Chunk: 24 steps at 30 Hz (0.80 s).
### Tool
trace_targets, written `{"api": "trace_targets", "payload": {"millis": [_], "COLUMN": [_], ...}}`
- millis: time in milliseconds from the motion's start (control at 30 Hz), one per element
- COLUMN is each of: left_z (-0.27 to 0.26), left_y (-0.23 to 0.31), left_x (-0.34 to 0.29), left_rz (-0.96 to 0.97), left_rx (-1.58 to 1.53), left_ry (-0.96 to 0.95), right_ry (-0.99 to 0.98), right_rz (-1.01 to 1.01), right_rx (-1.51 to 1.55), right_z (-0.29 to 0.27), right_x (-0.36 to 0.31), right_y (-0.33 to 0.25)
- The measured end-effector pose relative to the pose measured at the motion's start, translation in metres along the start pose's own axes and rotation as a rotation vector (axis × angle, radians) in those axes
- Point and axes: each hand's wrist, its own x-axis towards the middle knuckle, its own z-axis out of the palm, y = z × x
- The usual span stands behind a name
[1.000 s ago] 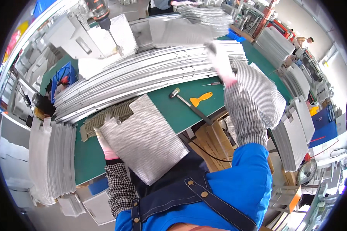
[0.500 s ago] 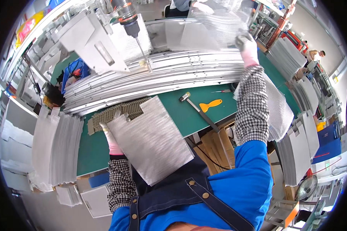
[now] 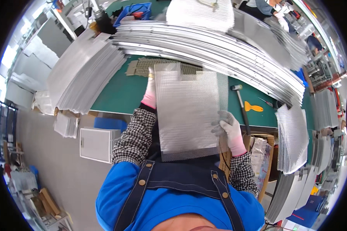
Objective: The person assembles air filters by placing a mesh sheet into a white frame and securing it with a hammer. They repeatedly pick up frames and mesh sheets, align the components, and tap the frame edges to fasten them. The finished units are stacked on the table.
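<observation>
In front of my apron is a silvery mesh panel (image 3: 187,115) with a notch at its top edge. A finer see-through mesh sheet (image 3: 222,90) overlaps it, sticking out past its right and lower edges; which lies on top I cannot tell. My left hand (image 3: 150,92), in a white and pink glove, grips the panel's upper left edge, its fingers partly hidden behind. At the right edge my gloved right hand (image 3: 231,131) has its fingers bent around the see-through sheet. Just beyond the panel lies a row of tan corrugated strips (image 3: 142,68).
Long metal rails (image 3: 208,52) are stacked across the green table (image 3: 112,94). A hammer (image 3: 243,107), a yellow scraper (image 3: 254,108) and a screwdriver (image 3: 265,102) lie at the right. Stacked mesh panels (image 3: 85,73) stand left, more mesh (image 3: 293,138) right. A co-worker's gloved hand (image 3: 282,22) shows far right.
My right hand has come back from the far pile with a mesh sheet, down to the panel's right edge. The panel is now more upright, and the view has turned to the left.
</observation>
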Motion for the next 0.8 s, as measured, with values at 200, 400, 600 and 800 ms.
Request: {"api": "trace_targets", "payload": {"millis": [200,400,600,800], "left_z": [0.004,0.018,0.001,-0.027], "left_y": [0.001,-0.009,0.005,0.007], "left_x": [-0.006,-0.015,-0.014,0.015], "left_rz": [0.025,0.018,0.058,0.125], "left_rx": [0.075,-0.008,0.185,0.369], "left_ry": [-0.206,-0.133,-0.109,-0.256], "right_ry": [-0.025,0.043,-0.024,1.024], "right_rz": [0.100,0.028,-0.088,-0.176], "right_rx": [-0.050,-0.021,-0.589,-1.803], "right_z": [0.010,0.002,-0.049,-0.224], "right_x": [0.002,0.000,-0.010,-0.091], "right_y": [-0.005,0.017,-0.004,-0.072]}}
